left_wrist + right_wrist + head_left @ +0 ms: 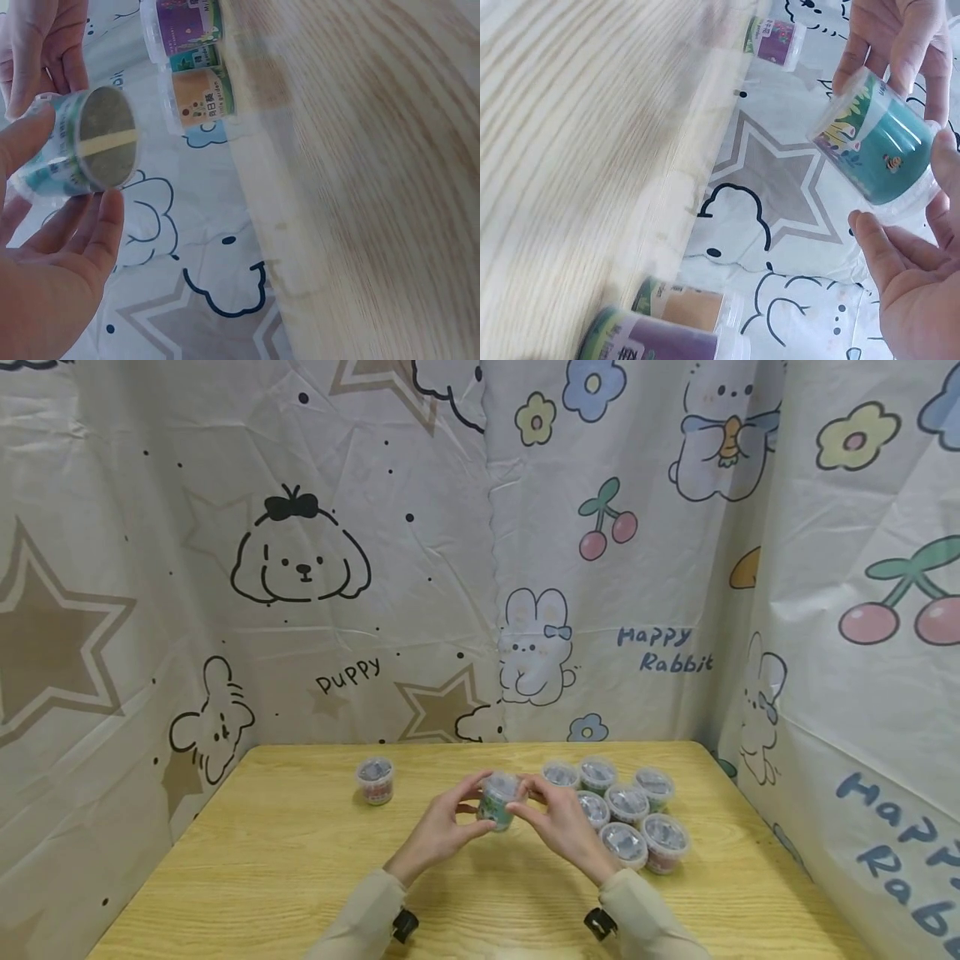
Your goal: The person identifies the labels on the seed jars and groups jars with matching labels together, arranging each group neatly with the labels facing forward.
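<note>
A small round plastic tub [496,810] with a teal printed label and a clear lid is held above the table, tilted. My left hand [438,827] grips it round the side, thumb and fingers on opposite sides. The left wrist view shows the grey base of the tub [109,139] with a pale strip across it. My right hand [562,822] holds the tub's other side near the lid, its thumb and fingertips at the rim. In the right wrist view, the teal label of the tub [885,142] carries a small bee picture.
Several similar lidded tubs [626,802] stand grouped on the right of the wooden table [262,860]. One tub with a reddish label [375,781] stands alone at the back left. A printed cloth [435,527] hangs behind the table and along its sides.
</note>
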Demonstrator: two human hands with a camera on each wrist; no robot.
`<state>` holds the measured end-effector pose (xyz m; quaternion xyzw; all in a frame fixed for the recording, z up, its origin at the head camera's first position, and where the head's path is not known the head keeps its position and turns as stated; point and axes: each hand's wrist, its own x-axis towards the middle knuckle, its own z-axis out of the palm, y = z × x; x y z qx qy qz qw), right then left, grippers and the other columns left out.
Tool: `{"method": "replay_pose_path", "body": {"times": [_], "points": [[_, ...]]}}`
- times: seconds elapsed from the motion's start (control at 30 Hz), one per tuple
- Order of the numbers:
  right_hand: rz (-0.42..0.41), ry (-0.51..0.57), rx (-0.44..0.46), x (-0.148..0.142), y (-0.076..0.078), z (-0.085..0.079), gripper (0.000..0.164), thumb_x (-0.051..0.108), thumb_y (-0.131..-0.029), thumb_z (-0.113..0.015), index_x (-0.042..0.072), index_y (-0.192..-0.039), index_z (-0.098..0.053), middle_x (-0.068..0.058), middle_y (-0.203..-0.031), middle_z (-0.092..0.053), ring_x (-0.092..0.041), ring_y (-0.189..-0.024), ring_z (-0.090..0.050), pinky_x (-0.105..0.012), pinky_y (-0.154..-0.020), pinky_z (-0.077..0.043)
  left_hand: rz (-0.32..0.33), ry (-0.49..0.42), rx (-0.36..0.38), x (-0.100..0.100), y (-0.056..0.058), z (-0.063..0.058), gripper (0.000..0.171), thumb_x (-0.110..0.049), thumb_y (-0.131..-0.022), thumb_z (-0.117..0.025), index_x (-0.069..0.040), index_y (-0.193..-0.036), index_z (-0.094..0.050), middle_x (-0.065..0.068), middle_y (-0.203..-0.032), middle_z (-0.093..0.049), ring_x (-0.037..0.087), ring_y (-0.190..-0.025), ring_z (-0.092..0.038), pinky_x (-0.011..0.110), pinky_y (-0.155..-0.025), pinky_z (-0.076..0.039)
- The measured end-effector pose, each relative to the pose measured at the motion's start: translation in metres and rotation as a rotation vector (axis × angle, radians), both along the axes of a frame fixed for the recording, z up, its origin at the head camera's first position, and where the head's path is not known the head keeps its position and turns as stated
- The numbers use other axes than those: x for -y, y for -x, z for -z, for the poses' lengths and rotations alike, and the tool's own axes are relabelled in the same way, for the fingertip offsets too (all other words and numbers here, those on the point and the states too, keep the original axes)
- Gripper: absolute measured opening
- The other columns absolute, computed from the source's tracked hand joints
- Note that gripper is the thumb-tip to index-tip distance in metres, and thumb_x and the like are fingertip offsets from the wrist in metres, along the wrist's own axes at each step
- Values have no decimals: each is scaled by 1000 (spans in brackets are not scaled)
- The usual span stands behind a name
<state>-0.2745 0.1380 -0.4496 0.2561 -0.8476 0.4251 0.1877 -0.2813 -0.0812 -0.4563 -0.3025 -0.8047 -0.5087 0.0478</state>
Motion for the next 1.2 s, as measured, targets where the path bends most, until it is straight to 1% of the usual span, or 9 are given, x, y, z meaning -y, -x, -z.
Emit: {"method": "replay_pose_path", "body": {"times": [0.17, 0.33, 0.5, 0.63, 0.7, 0.8, 0.9, 1.07, 1.2], "points": [[68, 103, 85, 7, -2, -2, 16, 30, -87, -74, 23, -86, -59, -5, -112, -71, -28, -120, -62, -42, -100, -52, -53, -2, -10, 1, 0, 2, 73, -14, -84, -78, -15, -147, -42, 11, -134, -60, 25, -118, -61, 42, -103, -49], [101, 142, 62, 14, -3, -4, 17, 28, -85, -76, 22, -86, -60, -10, -120, -69, -28, -114, -66, -41, -96, -54, -95, -22, 0, 2, -2, 3, 70, -19, -82, -80, -9, -143, -47, 10, -133, -61, 25, -122, -59, 41, -105, -48], [87, 165, 54, 21, -3, -6, 18, 30, -85, -76, 21, -87, -61, -9, -119, -69, -28, -113, -66, -38, -95, -55, -168, -17, 2, 3, -6, 3, 69, -20, -80, -82, -5, -140, -50, 12, -128, -65, 27, -116, -63, 41, -101, -51], [56, 227, 105, 26, -3, -8, 20, 32, -84, -77, 20, -89, -62, -8, -120, -68, -27, -113, -66, -35, -95, -55, -238, -25, 0, 4, -8, 3, 65, -18, -78, -83, -5, -135, -55, 12, -124, -67, 25, -111, -65, 39, -97, -53], [62, 254, 137, 30, -3, -9, 21, 34, -84, -77, 19, -92, -64, -7, -118, -69, -26, -110, -67, -32, -93, -56, -277, -41, -12, 5, -9, 3, 62, -17, -77, -84, -6, -132, -58, 10, -121, -68, 24, -109, -66, 40, -96, -54], [78, 276, 188, 35, -3, -10, 25, 38, -83, -77, 19, -97, -68, -5, -112, -70, -24, -107, -68, -29, -90, -57, -340, -55, -55, 6, -10, 4, 57, -15, -75, -86, -7, -126, -61, 8, -117, -69, 22, -105, -66, 42, -94, -55], [73, 305, 214, 42, -1, -12, 26, 36, -83, -79, 17, -98, -69, -5, -107, -71, -25, -106, -68, -30, -90, -57, -395, -53, -107, 7, -10, 5, 56, -15, -73, -87, -7, -122, -61, 6, -114, -69, 20, -101, -66, 41, -90, -56], [32, 350, 215, 47, 2, -14, 22, 29, -81, -81, 13, -91, -68, -7, -104, -71, -27, -106, -69, -33, -90, -57, -412, -31, -206, 10, -9, 6, 55, -15, -72, -88, -6, -120, -60, 7, -112, -68, 19, -101, -66, 37, -89, -57], [0, 350, 235, 46, 4, -17, 21, 26, -81, -81, 13, -89, -67, -8, -111, -70, -27, -107, -69, -31, -90, -57, -394, -9, -256, 16, -7, 6, 52, -16, -75, -86, -5, -119, -61, 8, -112, -68, 20, -102, -66, 38, -90, -57]]}}
